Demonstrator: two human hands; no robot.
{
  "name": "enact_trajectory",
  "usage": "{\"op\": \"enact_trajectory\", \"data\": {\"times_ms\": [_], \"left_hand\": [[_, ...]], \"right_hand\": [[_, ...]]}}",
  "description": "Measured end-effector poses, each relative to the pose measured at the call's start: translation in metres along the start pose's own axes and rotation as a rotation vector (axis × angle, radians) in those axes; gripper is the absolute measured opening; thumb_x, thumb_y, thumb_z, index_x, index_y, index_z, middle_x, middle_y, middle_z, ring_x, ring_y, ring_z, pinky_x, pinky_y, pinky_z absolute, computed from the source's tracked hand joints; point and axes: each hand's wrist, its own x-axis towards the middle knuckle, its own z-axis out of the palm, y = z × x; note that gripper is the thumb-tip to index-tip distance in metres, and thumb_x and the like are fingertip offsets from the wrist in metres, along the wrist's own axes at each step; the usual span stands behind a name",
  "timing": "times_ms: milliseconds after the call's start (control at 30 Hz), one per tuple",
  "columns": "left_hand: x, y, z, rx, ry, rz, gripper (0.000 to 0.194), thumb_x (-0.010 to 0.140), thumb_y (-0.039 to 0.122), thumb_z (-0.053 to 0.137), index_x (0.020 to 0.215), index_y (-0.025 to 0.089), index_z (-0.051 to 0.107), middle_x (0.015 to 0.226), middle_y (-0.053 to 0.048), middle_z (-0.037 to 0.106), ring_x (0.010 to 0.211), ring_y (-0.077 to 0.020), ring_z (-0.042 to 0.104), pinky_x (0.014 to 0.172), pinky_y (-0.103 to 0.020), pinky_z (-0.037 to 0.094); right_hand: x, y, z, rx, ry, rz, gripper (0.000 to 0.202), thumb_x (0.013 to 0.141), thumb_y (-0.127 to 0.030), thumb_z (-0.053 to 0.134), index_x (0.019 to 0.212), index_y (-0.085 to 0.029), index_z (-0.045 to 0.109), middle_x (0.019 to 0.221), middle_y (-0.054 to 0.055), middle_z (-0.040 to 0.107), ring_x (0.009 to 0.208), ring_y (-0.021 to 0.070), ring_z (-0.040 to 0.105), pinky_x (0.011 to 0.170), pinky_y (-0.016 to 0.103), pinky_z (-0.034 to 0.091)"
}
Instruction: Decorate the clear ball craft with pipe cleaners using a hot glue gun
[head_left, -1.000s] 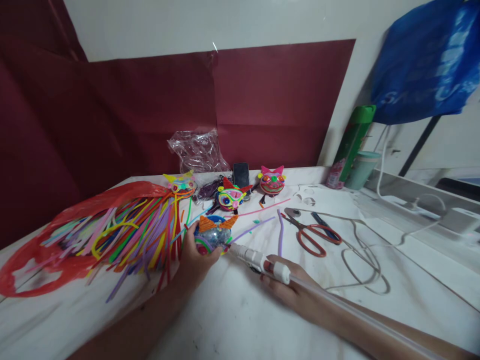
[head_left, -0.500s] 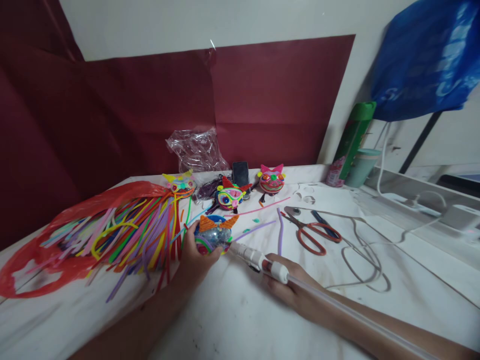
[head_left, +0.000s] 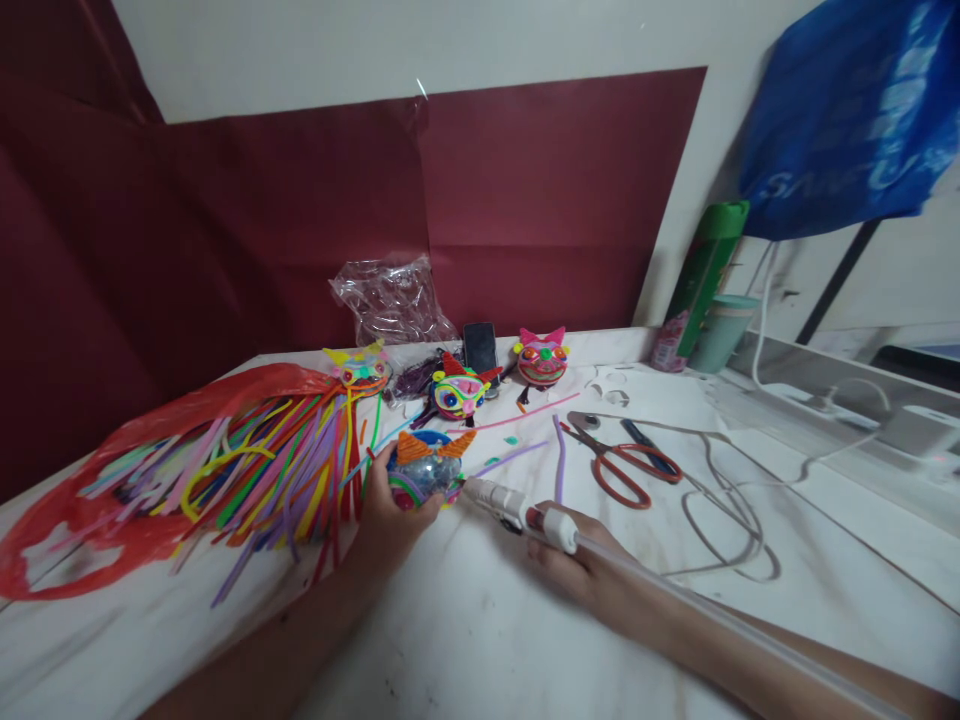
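Held in my left hand (head_left: 401, 505) is a round ornament (head_left: 431, 472) with orange ear-shaped pieces, a clear shiny top and coloured strips around its side. My right hand (head_left: 574, 555) is wrapped round a white hot glue gun (head_left: 510, 503), a long clear glue stick (head_left: 675, 600) trailing from its back along my forearm. The nozzle points left at the ornament's right side; whether it touches I cannot tell. Behind stand finished-looking animal-face ornaments: one with red ears (head_left: 457, 392), one pink (head_left: 542, 358) and one yellow-eared (head_left: 358, 367).
Many coloured fuzzy stems (head_left: 262, 470) spill from a red plastic bag (head_left: 142, 420) at left. Orange-handled scissors (head_left: 626, 475), a blue cutter (head_left: 649, 447) and a looped cable (head_left: 750, 530) lie at right. A phone (head_left: 481, 347), a clear bag (head_left: 390, 305) and a green cup (head_left: 721, 335) stand behind.
The glue gun's nozzle has shifted slightly right, away from the ornament's top. My left hand and the ornament stay nearly where they were.
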Motion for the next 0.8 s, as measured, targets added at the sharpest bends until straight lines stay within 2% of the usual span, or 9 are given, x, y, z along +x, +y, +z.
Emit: {"op": "enact_trajectory", "data": {"times_ms": [200,367,567,800], "left_hand": [[-0.001,0.002,-0.001,0.011,-0.007,0.007,0.082,0.053,0.032,0.073,0.129,0.019,0.046,0.121,-0.010,0.059,0.107,-0.0283,0.059,0.092,-0.039,0.049],[-0.001,0.007,-0.002,-0.041,-0.021,-0.026,0.080,0.054,0.030,0.073,0.129,0.017,0.046,0.121,-0.011,0.059,0.108,-0.0290,0.059,0.091,-0.039,0.050],[0.000,0.015,-0.005,-0.060,-0.051,-0.084,0.081,0.054,0.030,0.073,0.129,0.015,0.044,0.126,-0.015,0.056,0.114,-0.0310,0.056,0.095,-0.043,0.048],[0.001,0.007,-0.004,-0.025,-0.044,-0.043,0.081,0.054,0.030,0.074,0.129,0.020,0.045,0.122,-0.009,0.059,0.109,-0.0284,0.059,0.093,-0.041,0.050]], "right_hand": [[0.000,-0.005,-0.001,0.012,-0.017,0.031,0.013,0.088,-0.026,0.045,0.077,-0.021,0.048,0.072,-0.001,0.053,0.065,0.0131,0.051,0.061,0.024,0.043],[0.001,-0.007,-0.003,0.014,0.027,0.075,0.013,0.087,-0.025,0.043,0.080,-0.020,0.053,0.075,0.001,0.057,0.069,0.0158,0.055,0.063,0.025,0.046],[0.003,-0.009,-0.006,0.006,-0.020,0.138,0.017,0.084,-0.026,0.042,0.077,-0.020,0.057,0.069,0.001,0.055,0.064,0.0161,0.052,0.058,0.026,0.045],[0.003,-0.007,-0.004,-0.001,-0.012,0.149,0.019,0.084,-0.027,0.042,0.078,-0.019,0.058,0.069,0.001,0.056,0.065,0.0163,0.054,0.059,0.026,0.047]]}}
